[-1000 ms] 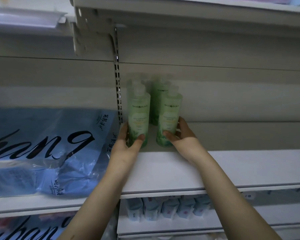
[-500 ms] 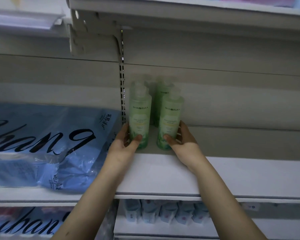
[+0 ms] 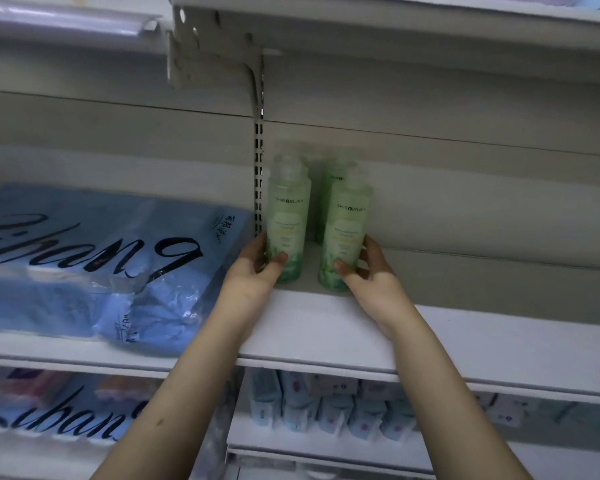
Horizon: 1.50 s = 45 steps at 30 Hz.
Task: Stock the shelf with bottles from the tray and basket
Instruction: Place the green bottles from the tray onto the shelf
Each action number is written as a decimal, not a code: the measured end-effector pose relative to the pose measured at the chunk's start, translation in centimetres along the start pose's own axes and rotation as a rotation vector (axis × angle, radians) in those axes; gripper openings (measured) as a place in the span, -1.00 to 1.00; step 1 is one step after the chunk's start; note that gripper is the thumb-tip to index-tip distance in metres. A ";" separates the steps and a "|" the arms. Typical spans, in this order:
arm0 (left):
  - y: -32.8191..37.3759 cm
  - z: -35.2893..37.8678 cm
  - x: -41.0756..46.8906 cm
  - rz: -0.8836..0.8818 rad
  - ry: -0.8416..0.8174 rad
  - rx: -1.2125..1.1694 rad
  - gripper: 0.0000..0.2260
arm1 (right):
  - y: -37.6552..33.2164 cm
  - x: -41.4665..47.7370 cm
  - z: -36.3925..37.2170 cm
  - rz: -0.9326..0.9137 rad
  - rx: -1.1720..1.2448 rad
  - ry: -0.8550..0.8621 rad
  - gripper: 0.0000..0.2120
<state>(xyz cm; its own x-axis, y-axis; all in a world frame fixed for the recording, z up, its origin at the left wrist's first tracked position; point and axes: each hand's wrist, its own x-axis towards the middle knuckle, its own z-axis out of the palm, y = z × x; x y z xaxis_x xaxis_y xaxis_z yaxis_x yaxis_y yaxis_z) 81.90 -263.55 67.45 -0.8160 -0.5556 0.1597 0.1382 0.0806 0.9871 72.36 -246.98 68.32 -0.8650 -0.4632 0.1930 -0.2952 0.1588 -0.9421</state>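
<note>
Head view, looking up at the white shelf (image 3: 326, 327), wide and mostly bare off to the right, with big blue plastic packs (image 3: 84, 271) lying in the neighbouring bay on the left and rows of small boxes (image 3: 326, 407) on the level below. Tight against the slotted upright (image 3: 258, 188), at the far left of this bay, stand the green bottles, all upright, long axis vertical. The rear bottles (image 3: 329, 192) are tucked against the back panel, too blurred to count. In front of them the left front bottle (image 3: 288, 223) and the right front bottle (image 3: 347, 233) stand on the board side by side with a narrow gap between. Each hand has one! The left hand (image 3: 253, 271) wraps the low part of the left front bottle, thumb across the near face, fingers round its left side. The right hand (image 3: 371, 275) mirrors it on the right front bottle, thumb in front, fingers curled round the right flank. Both grips sit near the base, so each bottle rises straight above its hand. I'd judge the placing all but done: what's left is to let go cleanly and draw back toward the near edge without tipping these tall bottles. Tray and basket are not in shot.
</note>
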 end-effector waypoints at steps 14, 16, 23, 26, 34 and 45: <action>3.0 -4.2 -13.8 0.033 -0.296 0.015 -0.64 | -3.5 -18.1 4.9 0.006 0.207 0.462 -0.80; 2.6 -5.5 -15.6 0.011 -0.376 -0.027 -0.63 | -3.5 -20.8 6.1 0.015 0.155 0.470 -0.79; 1.9 -5.2 -21.2 -0.076 -0.587 -0.079 -0.63 | -4.1 -30.9 5.2 0.133 0.006 0.628 -0.66; 2.4 -3.1 -23.4 -0.118 -0.669 -0.119 -0.54 | -4.6 -35.1 3.1 0.186 -0.054 0.740 -0.64; 3.2 7.1 -32.4 -0.127 -0.967 -0.196 -0.69 | -5.5 -46.9 -4.2 0.260 -0.108 1.057 -0.73; 5.3 23.7 -51.8 -0.215 -1.109 -0.211 -0.75 | -5.4 -68.9 -19.5 0.355 -0.086 1.312 -0.76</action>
<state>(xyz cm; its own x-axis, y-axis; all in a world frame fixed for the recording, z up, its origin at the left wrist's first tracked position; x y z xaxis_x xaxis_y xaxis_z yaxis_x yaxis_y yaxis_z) 111.60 -214.79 64.70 -0.8651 0.5015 0.0132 -0.0580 -0.1261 0.9903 125.63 -198.88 65.47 -0.6308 0.7684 0.1079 0.0391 0.1704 -0.9846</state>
